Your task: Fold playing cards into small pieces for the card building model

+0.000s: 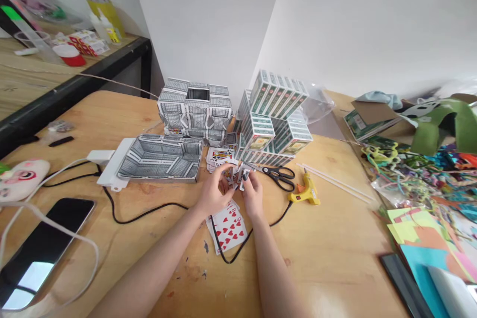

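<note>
Against the pale corner walls, the wooden worktop (335,258) carries a row of card-built blocks (194,117) and a stack of card boxes (257,131). From where I'm standing, some folded cards (235,177) are up between the two hands, just in front of a loose card pile (219,155). The left hand (215,191) has its fingers curled in with the thumb, nearly closed on one side of them; the right hand (253,194) pinches the other side, thumb against fingertips. I'd expect them to be almost weightless, springy along the creases and a bit slick on the faces, easily bent out of true by a hard squeeze. Best taken lightly by the edges, near the folds. A black cord (213,228) crosses the heart cards (230,228) below, and could snag a wrist.
</note>
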The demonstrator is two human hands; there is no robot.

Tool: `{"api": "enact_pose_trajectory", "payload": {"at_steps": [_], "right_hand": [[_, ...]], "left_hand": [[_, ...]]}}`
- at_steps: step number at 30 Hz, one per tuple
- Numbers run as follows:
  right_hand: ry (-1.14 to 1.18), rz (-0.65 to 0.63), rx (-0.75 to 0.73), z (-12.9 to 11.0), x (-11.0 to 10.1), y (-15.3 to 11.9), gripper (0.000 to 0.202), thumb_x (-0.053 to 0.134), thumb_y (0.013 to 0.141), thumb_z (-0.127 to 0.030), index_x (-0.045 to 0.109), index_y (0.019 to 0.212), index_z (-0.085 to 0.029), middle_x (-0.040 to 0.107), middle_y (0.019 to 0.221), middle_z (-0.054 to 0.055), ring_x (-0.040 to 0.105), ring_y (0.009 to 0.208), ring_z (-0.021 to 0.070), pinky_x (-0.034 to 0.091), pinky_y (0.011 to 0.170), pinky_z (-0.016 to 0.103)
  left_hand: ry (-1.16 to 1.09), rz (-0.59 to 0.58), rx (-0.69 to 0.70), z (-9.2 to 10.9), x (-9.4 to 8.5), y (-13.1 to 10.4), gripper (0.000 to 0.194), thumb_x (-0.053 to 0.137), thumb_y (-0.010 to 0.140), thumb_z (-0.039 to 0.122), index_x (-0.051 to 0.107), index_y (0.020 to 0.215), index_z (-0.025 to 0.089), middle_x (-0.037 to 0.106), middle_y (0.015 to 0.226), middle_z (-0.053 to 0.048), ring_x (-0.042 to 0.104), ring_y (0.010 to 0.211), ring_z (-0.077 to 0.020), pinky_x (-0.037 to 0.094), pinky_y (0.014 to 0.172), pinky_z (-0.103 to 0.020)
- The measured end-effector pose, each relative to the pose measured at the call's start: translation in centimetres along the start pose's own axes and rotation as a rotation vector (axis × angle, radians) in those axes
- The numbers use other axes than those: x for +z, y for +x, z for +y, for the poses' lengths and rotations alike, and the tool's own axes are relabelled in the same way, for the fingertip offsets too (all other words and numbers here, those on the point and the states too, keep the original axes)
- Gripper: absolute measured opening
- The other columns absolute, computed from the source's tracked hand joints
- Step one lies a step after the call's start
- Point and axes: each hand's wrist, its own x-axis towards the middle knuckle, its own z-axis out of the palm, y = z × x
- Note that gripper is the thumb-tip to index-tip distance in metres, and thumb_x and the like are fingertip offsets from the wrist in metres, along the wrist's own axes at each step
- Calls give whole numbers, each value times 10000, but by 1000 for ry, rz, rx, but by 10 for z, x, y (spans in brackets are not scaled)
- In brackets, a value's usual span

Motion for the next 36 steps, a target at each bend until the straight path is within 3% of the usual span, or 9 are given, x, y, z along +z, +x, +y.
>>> {"api": "enact_pose_trajectory", "payload": {"at_steps": [6,22,28,36], "right_hand": [[-9,-28,-33,-5,3,0,344,628,735,-370,593,1028,-194,640,1012,54,578,944,200,442,844,329],[68,-91,54,1,-3,5,367,658,718,-345,574,1048,-208,626,1071,58,567,1013,200,437,889,335],[52,-150,89,-3,-3,5,350,674,708,-322,578,1025,-208,635,1043,50,577,986,191,436,886,327],[134,-220,138,4,-7,4,249,684,703,-297,579,910,-207,622,843,4,578,780,143,454,717,267]], "left_hand": [[73,-94,26,2,-1,2,579,512,670,29,461,1209,235,452,1249,-72,517,605,-52,520,627,-261],[123,-68,88,-6,1,2,625,509,693,42,445,1265,287,453,1229,-68,560,713,-93,539,622,-248],[178,-48,117,-5,0,3,575,520,703,58,474,1240,259,457,1232,-72,533,1036,-200,519,829,-327],[190,-56,157,0,0,2,535,530,708,48,487,1208,234,480,1203,-68,496,1110,-200,445,956,-358]]}}
